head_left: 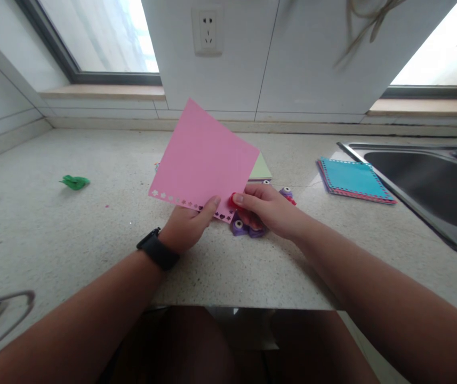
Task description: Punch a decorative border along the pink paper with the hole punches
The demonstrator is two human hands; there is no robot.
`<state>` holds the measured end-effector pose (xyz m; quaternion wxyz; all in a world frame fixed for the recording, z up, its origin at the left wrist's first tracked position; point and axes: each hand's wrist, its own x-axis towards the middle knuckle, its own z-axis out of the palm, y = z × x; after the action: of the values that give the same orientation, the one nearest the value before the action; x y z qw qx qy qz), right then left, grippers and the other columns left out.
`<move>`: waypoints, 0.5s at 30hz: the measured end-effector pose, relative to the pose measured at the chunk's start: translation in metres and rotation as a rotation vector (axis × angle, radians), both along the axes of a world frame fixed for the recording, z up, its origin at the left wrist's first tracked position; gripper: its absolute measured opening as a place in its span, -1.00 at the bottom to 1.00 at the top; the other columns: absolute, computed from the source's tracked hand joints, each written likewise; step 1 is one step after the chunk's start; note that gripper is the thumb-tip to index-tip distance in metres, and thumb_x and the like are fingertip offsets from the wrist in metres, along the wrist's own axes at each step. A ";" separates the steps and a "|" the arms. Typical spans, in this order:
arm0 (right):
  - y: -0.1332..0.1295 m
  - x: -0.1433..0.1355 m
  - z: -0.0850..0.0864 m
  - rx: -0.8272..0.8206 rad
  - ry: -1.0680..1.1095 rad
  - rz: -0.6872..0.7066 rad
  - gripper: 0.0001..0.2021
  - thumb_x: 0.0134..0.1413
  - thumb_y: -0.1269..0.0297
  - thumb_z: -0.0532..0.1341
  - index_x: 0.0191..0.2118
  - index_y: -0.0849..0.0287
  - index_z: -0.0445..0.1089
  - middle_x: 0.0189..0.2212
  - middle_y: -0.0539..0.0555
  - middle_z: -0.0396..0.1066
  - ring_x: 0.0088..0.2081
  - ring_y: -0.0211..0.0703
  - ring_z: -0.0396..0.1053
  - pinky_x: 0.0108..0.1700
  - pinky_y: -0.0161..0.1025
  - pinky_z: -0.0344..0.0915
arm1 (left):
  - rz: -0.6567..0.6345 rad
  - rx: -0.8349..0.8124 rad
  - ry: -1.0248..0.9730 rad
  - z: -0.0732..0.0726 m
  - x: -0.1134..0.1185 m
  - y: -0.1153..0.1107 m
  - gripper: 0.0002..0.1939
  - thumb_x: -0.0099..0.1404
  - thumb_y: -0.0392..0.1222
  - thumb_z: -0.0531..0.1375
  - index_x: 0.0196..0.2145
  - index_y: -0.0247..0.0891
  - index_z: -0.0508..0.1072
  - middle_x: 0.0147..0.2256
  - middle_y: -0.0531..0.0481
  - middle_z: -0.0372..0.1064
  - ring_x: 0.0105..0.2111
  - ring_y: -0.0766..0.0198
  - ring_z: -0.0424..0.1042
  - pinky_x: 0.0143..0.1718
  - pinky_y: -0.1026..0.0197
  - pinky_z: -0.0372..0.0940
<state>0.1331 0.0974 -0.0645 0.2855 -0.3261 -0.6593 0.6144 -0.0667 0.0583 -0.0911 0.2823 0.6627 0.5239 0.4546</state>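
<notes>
A pink sheet of paper (208,154) is held tilted above the counter, with a row of punched flowers and hearts along its lower edge. My left hand (190,224) grips that edge, thumb on top and fingers underneath. In my right hand (266,205) is a red craft punch (234,200), set at the sheet's lower right edge with my thumb pressing on it. Several purple craft punches (239,226) lie on the counter beneath and beside my right hand. Behind the pink sheet, a pale green paper stack (262,168) is partly hidden.
A stack of edge-punched sheets, blue on top (354,178), lies at the right beside the steel sink (424,213). A crumpled green item (75,182) sits on the counter (104,240) at left. A wall socket (207,31) is at the back.
</notes>
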 end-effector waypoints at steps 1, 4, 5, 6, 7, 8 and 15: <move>0.000 0.000 0.000 0.002 0.000 -0.002 -0.65 0.24 0.01 0.21 -0.40 0.20 0.29 -0.65 -0.07 0.26 -0.67 -0.41 0.12 -0.67 -0.40 -0.01 | 0.003 0.002 0.002 0.000 0.000 0.000 -0.61 0.39 -0.05 0.12 -0.60 -0.14 0.31 -0.68 0.10 0.28 -0.48 0.22 0.45 -0.38 0.19 0.38; 0.000 0.000 0.001 -0.003 0.002 -0.003 -0.67 0.25 0.03 0.22 -0.39 0.20 0.30 -0.64 -0.08 0.26 -0.67 -0.42 0.11 -0.67 -0.40 -0.03 | 0.004 0.007 0.005 0.000 0.000 0.000 -0.61 0.39 -0.06 0.12 -0.59 -0.15 0.32 -0.68 0.10 0.29 -0.47 0.22 0.46 -0.36 0.18 0.39; 0.000 0.000 0.001 -0.005 0.003 -0.002 -0.67 0.25 0.03 0.22 -0.38 0.20 0.30 -0.64 -0.08 0.26 -0.67 -0.42 0.10 -0.68 -0.40 -0.03 | 0.002 0.009 0.005 0.001 0.000 0.000 -0.62 0.39 -0.06 0.11 -0.59 -0.15 0.32 -0.68 0.10 0.30 -0.47 0.22 0.47 -0.36 0.18 0.39; 0.000 -0.001 0.001 -0.005 0.003 -0.002 -0.67 0.24 0.03 0.22 -0.38 0.20 0.30 -0.64 -0.08 0.25 -0.67 -0.42 0.10 -0.68 -0.41 -0.03 | -0.001 0.011 0.007 0.001 0.000 0.000 -0.62 0.40 -0.07 0.11 -0.59 -0.15 0.32 -0.68 0.09 0.30 -0.46 0.22 0.47 -0.36 0.19 0.39; 0.000 -0.001 0.001 -0.004 0.003 -0.001 -0.67 0.24 0.03 0.22 -0.39 0.21 0.30 -0.64 -0.08 0.26 -0.67 -0.42 0.11 -0.67 -0.41 -0.02 | -0.004 0.012 0.008 0.001 0.000 0.000 -0.62 0.40 -0.06 0.11 -0.58 -0.15 0.32 -0.68 0.10 0.30 -0.46 0.22 0.47 -0.37 0.19 0.39; 0.000 -0.001 0.001 -0.003 0.003 0.001 -0.67 0.24 0.03 0.22 -0.39 0.21 0.30 -0.64 -0.08 0.26 -0.67 -0.42 0.11 -0.67 -0.41 -0.02 | -0.006 0.013 0.009 0.001 0.000 0.000 -0.62 0.40 -0.06 0.11 -0.58 -0.15 0.33 -0.68 0.10 0.30 -0.46 0.22 0.47 -0.37 0.20 0.38; 0.001 -0.002 -0.001 -0.002 0.017 -0.001 -0.67 0.26 0.04 0.21 -0.40 0.20 0.30 -0.63 -0.07 0.28 -0.67 -0.42 0.12 -0.67 -0.41 0.00 | 0.004 0.020 0.001 0.000 0.000 0.000 -0.61 0.39 -0.04 0.12 -0.59 -0.14 0.33 -0.70 0.11 0.26 -0.51 0.23 0.43 -0.43 0.21 0.36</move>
<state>0.1308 0.0979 -0.0657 0.2912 -0.3215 -0.6561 0.6175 -0.0664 0.0579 -0.0907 0.2745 0.6646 0.5209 0.4600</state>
